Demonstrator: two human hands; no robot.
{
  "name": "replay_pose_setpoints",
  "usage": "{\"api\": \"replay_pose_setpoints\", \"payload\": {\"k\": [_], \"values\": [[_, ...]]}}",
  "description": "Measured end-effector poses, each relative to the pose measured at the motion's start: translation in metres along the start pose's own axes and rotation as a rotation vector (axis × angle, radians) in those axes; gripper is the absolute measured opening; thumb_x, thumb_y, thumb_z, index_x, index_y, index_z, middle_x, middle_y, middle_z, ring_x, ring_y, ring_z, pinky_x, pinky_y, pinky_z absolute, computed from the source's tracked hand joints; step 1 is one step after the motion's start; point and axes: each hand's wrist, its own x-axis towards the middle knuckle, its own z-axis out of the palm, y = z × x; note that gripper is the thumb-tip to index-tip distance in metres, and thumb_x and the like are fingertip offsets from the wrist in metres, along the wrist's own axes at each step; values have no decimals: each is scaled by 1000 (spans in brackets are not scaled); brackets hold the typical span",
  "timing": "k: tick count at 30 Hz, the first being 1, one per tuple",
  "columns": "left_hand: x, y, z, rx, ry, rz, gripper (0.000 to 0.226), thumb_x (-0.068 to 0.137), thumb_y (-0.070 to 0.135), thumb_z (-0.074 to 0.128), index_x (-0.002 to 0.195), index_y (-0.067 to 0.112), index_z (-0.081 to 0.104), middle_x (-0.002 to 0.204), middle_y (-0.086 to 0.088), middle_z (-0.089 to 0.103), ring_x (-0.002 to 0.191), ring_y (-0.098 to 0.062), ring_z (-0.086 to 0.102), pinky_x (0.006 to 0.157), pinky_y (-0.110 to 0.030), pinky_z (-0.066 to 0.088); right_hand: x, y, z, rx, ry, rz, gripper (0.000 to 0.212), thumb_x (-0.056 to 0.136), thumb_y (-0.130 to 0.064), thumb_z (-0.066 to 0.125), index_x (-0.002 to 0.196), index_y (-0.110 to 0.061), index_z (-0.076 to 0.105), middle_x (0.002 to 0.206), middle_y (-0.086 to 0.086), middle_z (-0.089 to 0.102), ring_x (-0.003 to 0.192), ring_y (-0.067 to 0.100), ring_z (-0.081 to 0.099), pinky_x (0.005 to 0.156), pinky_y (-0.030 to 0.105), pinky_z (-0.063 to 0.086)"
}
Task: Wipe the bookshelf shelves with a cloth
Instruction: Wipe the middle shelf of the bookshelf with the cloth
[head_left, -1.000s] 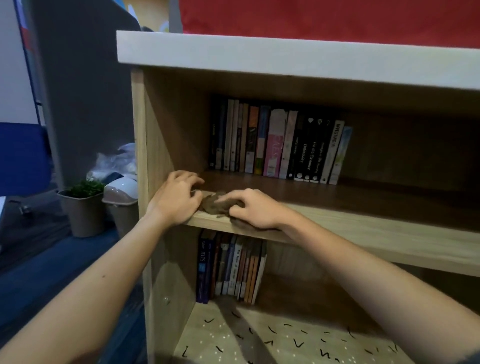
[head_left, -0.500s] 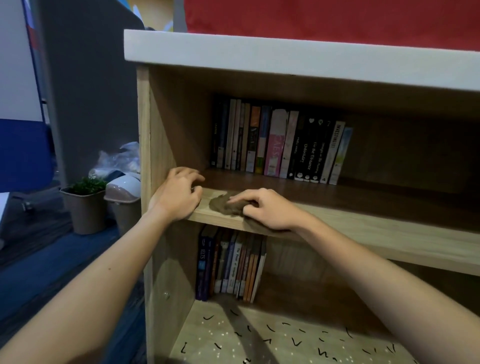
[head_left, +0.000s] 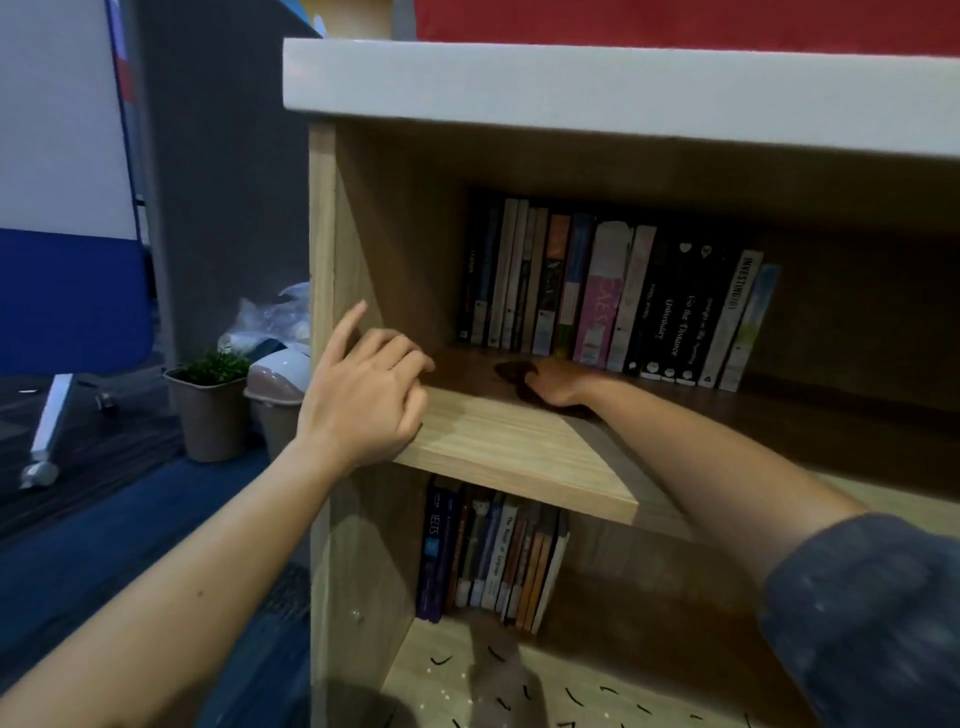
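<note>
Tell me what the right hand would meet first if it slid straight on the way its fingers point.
The right hand points back-left over the brown cloth. Beyond it, probably the leftmost books of the upper row, or the side wall beside them; depth is unclear.

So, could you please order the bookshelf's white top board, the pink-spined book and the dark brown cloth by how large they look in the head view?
1. White top board
2. Pink-spined book
3. Dark brown cloth, though the right hand covers part of it, and the board sits nearer the camera.
</note>
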Motion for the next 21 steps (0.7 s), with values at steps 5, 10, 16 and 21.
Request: {"api": "replay_pose_setpoints", "payload": {"k": [5, 10, 16, 21], "values": [[-3, -6, 8, -54, 193, 16, 42, 77, 25, 40, 105, 16, 70, 111, 1, 68, 115, -19, 52, 115, -41, 5, 68, -28, 4, -15, -55, -34, 49, 101, -34, 26, 145, -12, 29, 148, 11, 33, 129, 27, 39, 106, 32, 31], [-4, -8, 12, -90, 337, -11, 44, 73, 21, 44, 109, 13, 68, 115, -2, 66, 119, -19, 46, 113, -47, 6, 80, -62, 20, 48, 7, -263, 49, 95, -38, 40, 140, -18, 38, 144, 8, 41, 124, 24, 45, 104, 35, 36], [-4, -5, 7, -148, 297, -58, 44, 74, 19, 44, 110, 12, 67, 123, -4, 61, 124, -20, 40, 116, -41, 1, 9, -74, 23, 175, 2, -451, 38, 99, -19, 38, 135, -16, 46, 136, 8, 49, 123, 24, 46, 106, 38, 34], [-13, -2, -13, -534, 373, -297, 62, 77, -11, 44, 136, 9, 43, 145, -4, 31, 130, -21, 26, 114, -16, 5, -66, -85, 25, 239, 17, -543, 36, 95, -14, 44, 129, -17, 53, 133, 4, 52, 120, 20, 48, 104, 35, 35]]}}
